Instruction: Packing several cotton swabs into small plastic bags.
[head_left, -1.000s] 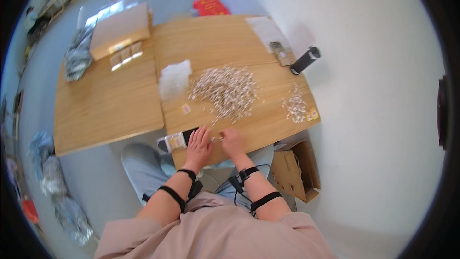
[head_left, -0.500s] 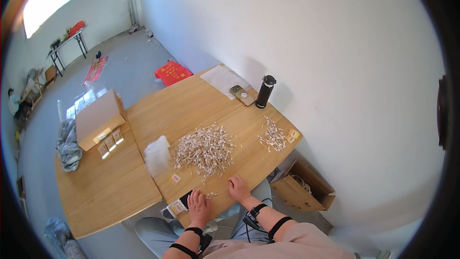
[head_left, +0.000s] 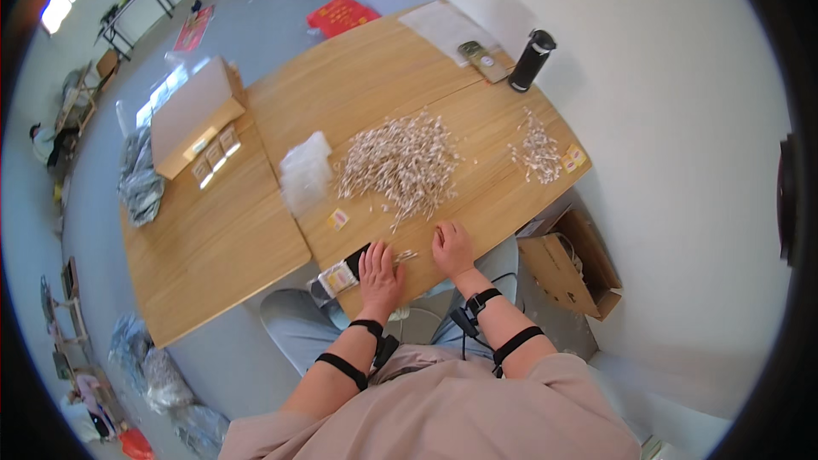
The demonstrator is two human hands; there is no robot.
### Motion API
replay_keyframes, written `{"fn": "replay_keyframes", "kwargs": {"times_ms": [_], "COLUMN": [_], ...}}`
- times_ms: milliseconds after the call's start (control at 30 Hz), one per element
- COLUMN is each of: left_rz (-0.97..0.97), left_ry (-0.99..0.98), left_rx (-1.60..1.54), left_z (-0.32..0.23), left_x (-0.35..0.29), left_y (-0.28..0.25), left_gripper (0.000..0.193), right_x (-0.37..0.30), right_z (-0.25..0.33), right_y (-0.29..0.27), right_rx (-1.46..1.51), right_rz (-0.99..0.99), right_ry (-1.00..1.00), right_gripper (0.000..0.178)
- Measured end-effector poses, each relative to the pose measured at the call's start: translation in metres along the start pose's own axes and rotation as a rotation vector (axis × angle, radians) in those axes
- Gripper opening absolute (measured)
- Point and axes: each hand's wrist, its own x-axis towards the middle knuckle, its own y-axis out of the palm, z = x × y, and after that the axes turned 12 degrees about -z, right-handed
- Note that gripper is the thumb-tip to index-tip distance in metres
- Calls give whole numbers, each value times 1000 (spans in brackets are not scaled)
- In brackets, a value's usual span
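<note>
A box point(head_left: 192, 115) lies at the tabletop's point(head_left: 230, 238) far left edge, its flap open over small packets point(head_left: 213, 160); what they hold is too small to tell. Grey bags point(head_left: 141, 183) hang off that edge, partly cut off by the tabletop. Toward the middle a stack of clear bags point(head_left: 304, 172) lies beside the big pile point(head_left: 402, 163) of small white pieces, their kind hard to make out. A yellow tag point(head_left: 338, 220) lies alone between the bags and the near edge.

At the near edge the left hand point(head_left: 377, 271) lies flat, fingers spread, gripping nothing; it rests on the end of a dark packet point(head_left: 341, 275) that juts over the edge, half hidden by the hand. A few loose pieces point(head_left: 406, 255) lie just beside its fingertips, between the hands. The right hand point(head_left: 452, 249) rests palm down, fingers loosely curled toward the pile; whether it pinches anything cannot be told.

Bare wood lies to the right of the right hand, up to the near right corner. A small pile point(head_left: 536, 146) sits by the right edge, a black flask point(head_left: 531, 60) at the far right corner beside a flat device point(head_left: 482, 60) on paper point(head_left: 443, 24). Below that edge an open carton point(head_left: 573, 264) stands on the floor.
</note>
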Motion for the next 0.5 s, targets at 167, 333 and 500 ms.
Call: {"fn": "replay_keyframes", "kwargs": {"times_ms": [167, 333, 500], "left_rz": [11, 4, 2], "left_ry": [-28, -41, -47], "left_rx": [-33, -63, -48], "left_z": [7, 4, 5], "left_x": [-8, -12, -13], "left_y": [3, 2, 4], "left_gripper": [51, 50, 52], "right_x": [4, 4, -4], "right_z": [49, 40, 22], "right_y": [22, 52, 37], "right_rx": [122, -45, 12], "right_rz": [189, 226, 239], "right_ry": [-136, -98, 12], "right_gripper": [14, 19, 15]}}
